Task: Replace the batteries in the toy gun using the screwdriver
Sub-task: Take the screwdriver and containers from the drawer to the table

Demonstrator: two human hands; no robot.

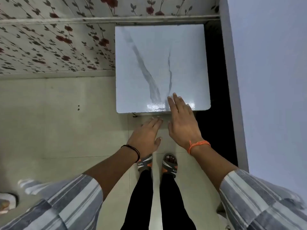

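1. Left hand (146, 133): fingers straight, holding nothing, just short of the table (159, 63).
2. Right hand (181, 120): flat, empty, fingertips over the table's near edge.
3. Toy gun, screwdriver: not visible.

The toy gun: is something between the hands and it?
No toy gun or screwdriver is visible. The left hand and right hand are open over the near edge of the white marble-pattern table, with nothing under them.

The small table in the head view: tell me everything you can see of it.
The table has a square white top with grey marble-like veins, glossy, with rounded near corners. It stands on the tiled floor against the floral wall, beside a pale blue surface. The right hand, fingers straight, reaches over its near edge; whether it touches is unclear. The left hand stays short of it.
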